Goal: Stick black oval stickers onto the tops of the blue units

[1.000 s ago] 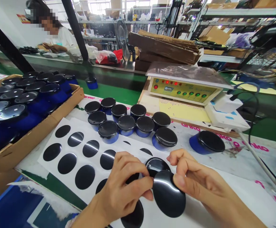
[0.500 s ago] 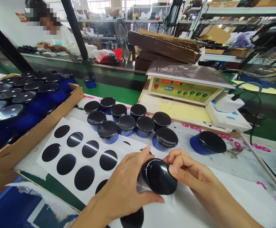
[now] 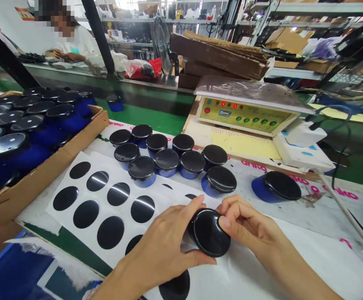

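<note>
My left hand [image 3: 169, 246] is wrapped round the side of a round black-topped container [image 3: 212, 233], with its glossy top tilted up. The thumb of my right hand [image 3: 253, 229] presses on the upper right edge of that top, its other fingers curled behind. Beneath my hands lies a white sheet [image 3: 102, 185] with several round black stickers. Behind it stand several blue containers with black lids [image 3: 142, 168], grouped close together, and one more [image 3: 281, 186] sits apart on the right.
A cardboard box [image 3: 53, 156] full of blue containers stands at the left. A control unit [image 3: 247, 114] with lit red lights is at the back, beside a white power block [image 3: 306, 150] with a cable. Beyond are stacked cardboard [image 3: 219, 56] and a person [image 3: 78, 41].
The black sticker or cover on the held container, which overhung its edge at the lower right, now sits even within the rim. My right thumb has shifted slightly left.
</note>
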`<state>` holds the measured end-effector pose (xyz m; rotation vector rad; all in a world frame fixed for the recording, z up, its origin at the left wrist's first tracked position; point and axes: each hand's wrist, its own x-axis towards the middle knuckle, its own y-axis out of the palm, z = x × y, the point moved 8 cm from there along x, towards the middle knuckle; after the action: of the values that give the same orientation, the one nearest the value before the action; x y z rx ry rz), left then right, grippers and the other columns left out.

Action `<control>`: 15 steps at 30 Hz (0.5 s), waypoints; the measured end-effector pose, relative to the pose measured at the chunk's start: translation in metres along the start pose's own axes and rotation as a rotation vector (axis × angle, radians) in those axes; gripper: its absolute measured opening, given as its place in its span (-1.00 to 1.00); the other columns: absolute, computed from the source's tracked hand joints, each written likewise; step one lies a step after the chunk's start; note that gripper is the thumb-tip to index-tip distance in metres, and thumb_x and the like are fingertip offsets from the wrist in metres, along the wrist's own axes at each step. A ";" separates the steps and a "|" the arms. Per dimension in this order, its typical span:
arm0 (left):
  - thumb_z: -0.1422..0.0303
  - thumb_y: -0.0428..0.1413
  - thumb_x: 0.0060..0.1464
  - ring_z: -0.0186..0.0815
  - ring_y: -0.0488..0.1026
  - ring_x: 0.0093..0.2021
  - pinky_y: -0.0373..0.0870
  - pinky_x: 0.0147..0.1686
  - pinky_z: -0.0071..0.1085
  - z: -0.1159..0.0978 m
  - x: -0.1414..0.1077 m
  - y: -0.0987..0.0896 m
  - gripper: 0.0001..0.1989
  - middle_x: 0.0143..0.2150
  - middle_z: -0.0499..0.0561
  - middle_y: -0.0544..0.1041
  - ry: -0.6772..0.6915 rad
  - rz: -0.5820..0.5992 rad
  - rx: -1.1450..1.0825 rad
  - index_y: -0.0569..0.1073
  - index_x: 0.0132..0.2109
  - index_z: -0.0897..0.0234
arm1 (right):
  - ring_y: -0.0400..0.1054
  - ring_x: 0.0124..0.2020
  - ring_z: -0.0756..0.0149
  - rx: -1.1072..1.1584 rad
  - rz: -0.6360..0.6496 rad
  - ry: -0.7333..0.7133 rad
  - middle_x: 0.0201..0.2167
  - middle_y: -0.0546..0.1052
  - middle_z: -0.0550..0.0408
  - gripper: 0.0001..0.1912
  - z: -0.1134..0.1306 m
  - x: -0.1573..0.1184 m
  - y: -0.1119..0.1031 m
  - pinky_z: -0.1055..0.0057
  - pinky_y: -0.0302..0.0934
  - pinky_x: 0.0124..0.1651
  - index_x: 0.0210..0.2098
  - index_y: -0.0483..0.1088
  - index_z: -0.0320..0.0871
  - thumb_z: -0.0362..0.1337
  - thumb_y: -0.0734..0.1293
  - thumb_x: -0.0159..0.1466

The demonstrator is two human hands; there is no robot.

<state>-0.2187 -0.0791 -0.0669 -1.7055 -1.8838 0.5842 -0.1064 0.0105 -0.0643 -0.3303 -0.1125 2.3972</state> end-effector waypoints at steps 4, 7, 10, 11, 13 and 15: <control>0.14 0.26 -0.07 -0.19 0.32 0.14 0.30 0.08 -0.21 -0.001 0.000 0.000 -0.06 0.17 -0.10 0.35 -0.004 0.003 -0.004 -0.20 0.27 -0.17 | 0.25 -0.20 0.26 -0.030 -0.025 -0.041 -0.32 0.30 0.11 -0.69 0.003 -0.001 0.000 0.36 0.18 -0.15 -0.53 0.27 -0.11 -0.07 0.28 0.23; 0.14 0.26 -0.07 -0.18 0.34 0.12 0.31 0.07 -0.21 -0.002 0.001 0.000 -0.08 0.16 -0.07 0.37 0.002 0.000 0.008 -0.17 0.27 -0.14 | 0.25 -0.21 0.27 -0.065 -0.033 -0.074 -0.33 0.31 0.12 -0.69 0.006 -0.002 0.001 0.35 0.18 -0.14 -0.53 0.25 -0.11 -0.08 0.27 0.25; 0.12 0.25 -0.08 -0.18 0.34 0.12 0.31 0.06 -0.22 -0.001 0.002 0.000 -0.08 0.16 -0.07 0.37 0.003 0.000 0.022 -0.16 0.27 -0.13 | 0.24 -0.21 0.28 -0.107 -0.027 -0.085 -0.34 0.29 0.12 -0.70 0.006 -0.004 0.002 0.35 0.18 -0.16 -0.51 0.22 -0.10 -0.10 0.24 0.28; 0.12 0.25 -0.08 -0.19 0.34 0.12 0.31 0.07 -0.23 -0.001 0.001 0.000 -0.08 0.16 -0.08 0.37 0.000 0.002 0.026 -0.17 0.26 -0.14 | 0.24 -0.21 0.29 -0.124 -0.024 -0.089 -0.33 0.29 0.12 -0.71 0.006 -0.004 0.002 0.36 0.18 -0.18 -0.51 0.21 -0.10 -0.11 0.23 0.29; 0.11 0.25 -0.08 -0.21 0.33 0.12 0.31 0.07 -0.25 -0.001 0.001 0.001 -0.08 0.16 -0.10 0.36 -0.006 0.007 0.029 -0.18 0.26 -0.15 | 0.24 -0.22 0.30 -0.167 -0.023 -0.111 -0.34 0.28 0.13 -0.72 0.006 -0.005 0.002 0.36 0.17 -0.19 -0.50 0.20 -0.09 -0.12 0.22 0.31; 0.11 0.25 -0.07 -0.24 0.33 0.12 0.30 0.08 -0.26 -0.001 0.001 0.001 -0.08 0.17 -0.12 0.36 -0.017 0.011 0.033 -0.19 0.26 -0.17 | 0.24 -0.25 0.33 -0.211 -0.023 -0.140 -0.35 0.27 0.14 -0.72 0.008 -0.005 0.003 0.37 0.17 -0.19 -0.49 0.19 -0.09 -0.14 0.20 0.32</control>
<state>-0.2175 -0.0781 -0.0671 -1.6962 -1.8666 0.6329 -0.1070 0.0055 -0.0559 -0.2561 -0.4323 2.3887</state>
